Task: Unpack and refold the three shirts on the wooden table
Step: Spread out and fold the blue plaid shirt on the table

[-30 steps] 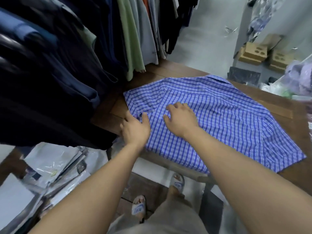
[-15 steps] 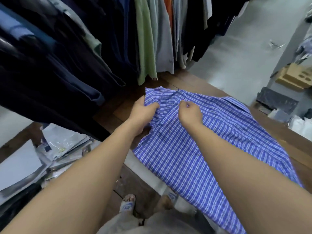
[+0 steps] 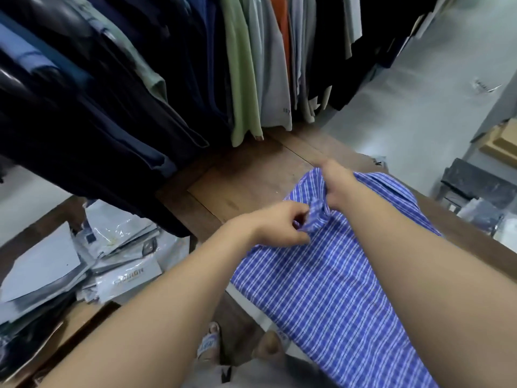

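- where the floor shows at far left, a heap of clear plastic garment bags lies off the near left corner of the wooden table.
- hanging clothes, dark blue through green and grey, overhang the table's left edge.
- left hand: fingers curled, pinching a bunched fold of the blue checked shirt above the near edge.
- shirt lies on the table to the right of the near left corner, its lower part draped over the near edge toward the person.
- right hand: fingers closed on the shirt's bunched edge, just beyond the left hand.
- cardboard box at far right, well apart from the table.
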Motion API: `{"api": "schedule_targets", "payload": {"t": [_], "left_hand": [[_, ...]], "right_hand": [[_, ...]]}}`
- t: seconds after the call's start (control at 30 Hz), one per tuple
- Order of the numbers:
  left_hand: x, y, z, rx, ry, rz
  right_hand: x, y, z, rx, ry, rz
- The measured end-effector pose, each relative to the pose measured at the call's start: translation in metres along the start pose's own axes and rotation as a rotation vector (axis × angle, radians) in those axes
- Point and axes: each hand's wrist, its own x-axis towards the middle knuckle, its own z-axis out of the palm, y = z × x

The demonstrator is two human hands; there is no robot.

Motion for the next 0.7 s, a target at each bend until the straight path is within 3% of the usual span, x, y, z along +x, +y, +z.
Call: {"api": "schedule_targets", "payload": {"t": [0.13, 0.37, 0.43, 0.53, 0.6, 0.7], "left_hand": [[0.010, 0.003, 0.026, 0.076, -0.027, -0.007], [0.009, 0.005, 0.049, -0.003, -0.062, -0.049], [0.004, 0.007, 0.048, -0.160, 0.052, -0.085], [-0.006, 0.003, 0.042, -0.312, 0.401, -0.096], [-0.015, -0.010, 0.036, -0.216, 0.536, -0.134], [-0.033, -0.047, 0.034, 0.102, 0.634, -0.276]], "right_hand": [[-0.019, 0.005, -0.009, -0.207, 0.052, -0.201], [-0.029, 0.013, -0.020, -0.449, 0.139, -0.287], [-0.034, 0.017, -0.024, -0.625, 0.208, -0.372], [-0.048, 0.030, -0.026, -0.927, 0.313, -0.567], [-0.061, 0.042, -0.023, -1.125, 0.349, -0.591], [-0.074, 0.060, -0.017, -1.250, 0.352, -0.438]]}}
